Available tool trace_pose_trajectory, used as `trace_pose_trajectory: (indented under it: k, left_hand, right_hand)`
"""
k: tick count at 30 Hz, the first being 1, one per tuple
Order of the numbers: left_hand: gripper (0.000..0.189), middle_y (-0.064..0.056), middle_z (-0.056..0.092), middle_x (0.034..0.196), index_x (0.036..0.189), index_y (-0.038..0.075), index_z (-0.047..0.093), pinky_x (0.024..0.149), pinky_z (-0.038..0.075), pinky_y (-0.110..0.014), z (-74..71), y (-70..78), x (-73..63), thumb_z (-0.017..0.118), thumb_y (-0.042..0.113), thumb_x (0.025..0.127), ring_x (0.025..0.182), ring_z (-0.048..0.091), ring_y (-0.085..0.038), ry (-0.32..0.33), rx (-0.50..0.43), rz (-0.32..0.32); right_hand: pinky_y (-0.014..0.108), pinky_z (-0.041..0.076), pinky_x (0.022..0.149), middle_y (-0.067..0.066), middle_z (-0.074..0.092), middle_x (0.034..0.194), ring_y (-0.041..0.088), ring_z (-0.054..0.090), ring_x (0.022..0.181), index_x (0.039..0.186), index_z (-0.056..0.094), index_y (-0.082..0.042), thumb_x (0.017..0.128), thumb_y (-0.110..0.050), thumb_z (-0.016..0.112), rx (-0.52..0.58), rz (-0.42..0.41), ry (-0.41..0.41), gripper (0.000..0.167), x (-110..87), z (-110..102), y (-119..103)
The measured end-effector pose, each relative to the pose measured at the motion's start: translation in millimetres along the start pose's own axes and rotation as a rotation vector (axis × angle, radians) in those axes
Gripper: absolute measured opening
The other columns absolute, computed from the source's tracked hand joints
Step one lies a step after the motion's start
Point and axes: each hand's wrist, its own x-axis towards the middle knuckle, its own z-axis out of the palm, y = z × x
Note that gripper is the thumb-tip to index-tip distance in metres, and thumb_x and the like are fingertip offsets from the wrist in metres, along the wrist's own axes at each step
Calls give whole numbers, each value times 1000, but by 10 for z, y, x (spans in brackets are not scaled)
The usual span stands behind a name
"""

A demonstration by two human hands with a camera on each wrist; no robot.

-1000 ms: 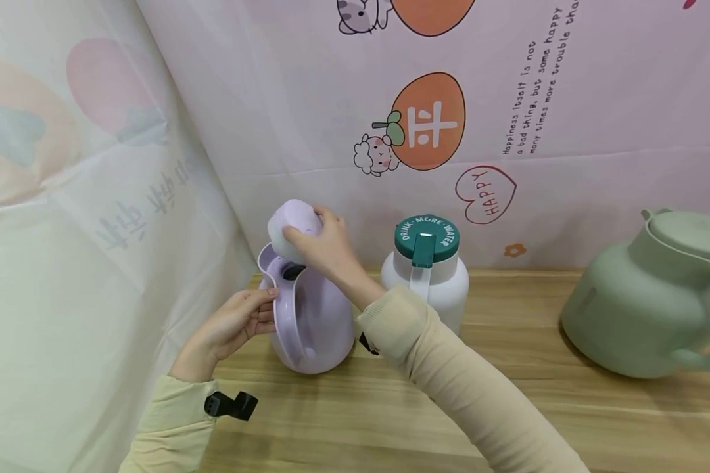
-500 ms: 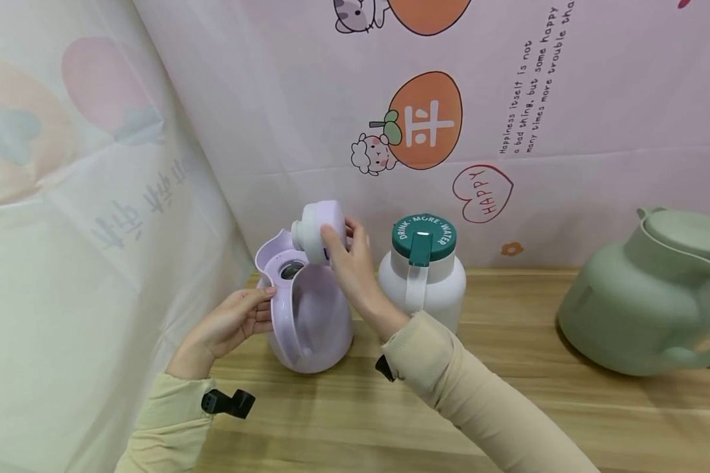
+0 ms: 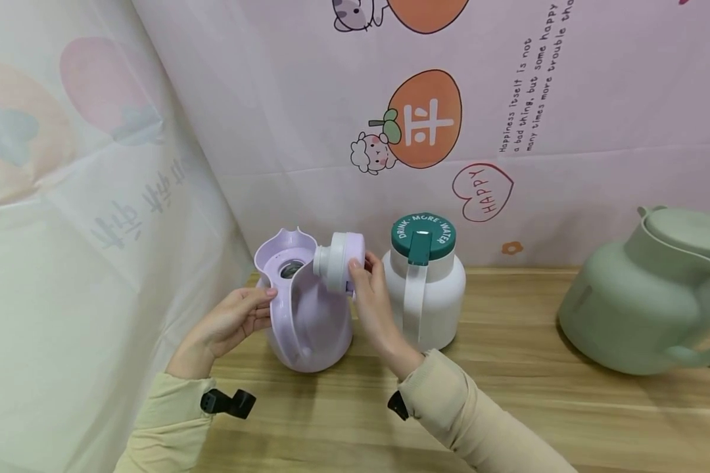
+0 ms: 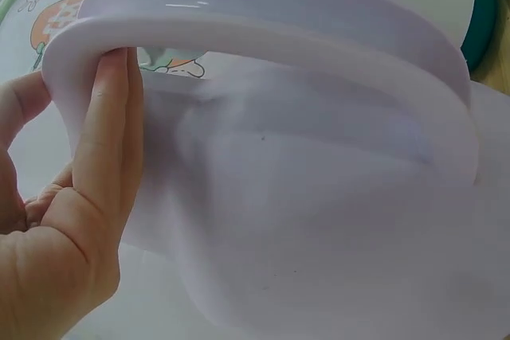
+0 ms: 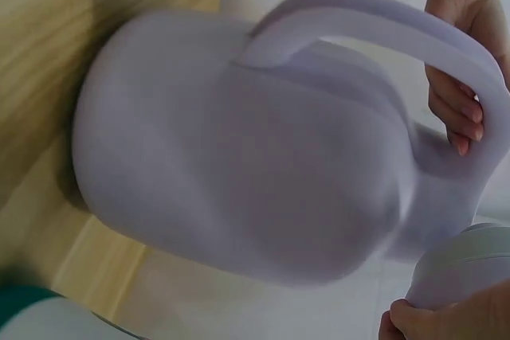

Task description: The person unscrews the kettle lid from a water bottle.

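Note:
A lilac thermos jug (image 3: 324, 336) stands upright on the wooden table, its round mouth (image 3: 291, 268) uncovered at the top. My left hand (image 3: 227, 325) grips the upper end of its handle (image 4: 279, 33), the thumb on one side and fingers through the loop. To the right of the jug's rim, my right hand (image 3: 377, 305) holds the jug's lilac and white stopper lid (image 3: 338, 263) between thumb and fingers. The lid is turned on its side, its narrow white plug facing left towards the jug. In the right wrist view the lid (image 5: 462, 268) shows close to the jug's neck.
Just right of my right hand stands a white bottle (image 3: 444, 295) with a green cap (image 3: 423, 236). Farther right is a large sage-green jug (image 3: 633, 309). A printed cloth (image 3: 307, 98) hangs behind the table (image 3: 509, 394), and more cloth (image 3: 94, 295) covers the left side.
My right hand has lifted the lid off the jug's mouth, tipped it sideways and moved it right and down beside the jug. The left hand keeps its hold on the handle.

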Motion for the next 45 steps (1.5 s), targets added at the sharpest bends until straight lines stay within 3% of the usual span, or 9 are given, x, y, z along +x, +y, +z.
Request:
trace_pose_trajectory:
  k: [8,15,21,28,34,40,45]
  left_hand:
    - [26,6,73,95,98,16,68,86,55,-20,6,-17,0,42,15,102,92,68,-5,-41,-51,-5]
    - [29,5,72,96,100,14,70,84,55,-19,-3,-41,-4,41,15,103,90,67,-4,-83,-136,-1]
    - [29,6,74,97,98,15,70,84,54,-18,5,-33,-14,42,15,103,91,67,-3,-35,-112,25]
    - [29,4,75,96,100,14,70,82,54,-15,-6,-59,-35,41,15,103,91,69,-3,-1,-147,79]
    - [31,5,74,97,101,14,71,82,54,-16,-35,-103,-41,40,15,103,91,68,-3,-5,-130,120]
    - [33,6,74,96,100,15,72,82,55,-16,-52,-119,-21,39,14,103,91,68,-2,-12,-109,155]
    - [33,7,74,96,99,16,72,80,54,-15,-72,-119,-26,39,13,103,90,68,-1,-1,-92,165]
  right_hand:
    - [51,27,117,15,32,148,31,35,135,148,21,-5,103,-34,32,19,41,-36,55,-180,-78,237]
    - [46,35,109,16,34,147,29,39,129,148,21,-3,102,-35,31,18,57,-31,56,-283,-116,414]
    - [39,36,104,18,35,145,29,40,127,148,20,-1,103,-35,28,21,71,-39,57,-356,-149,555]
    - [33,37,95,21,35,143,31,40,124,148,16,0,103,-40,25,22,109,-70,61,-464,-183,691]
    - [45,34,105,22,32,142,32,37,128,149,10,2,103,-46,21,54,185,-79,67,-507,-224,812]
    - [40,33,111,14,34,134,20,39,122,143,13,1,103,-48,16,153,208,-120,64,-494,-240,900]
    - [55,16,120,16,26,139,31,27,137,144,11,-1,103,-49,15,207,198,-176,63,-462,-227,953]
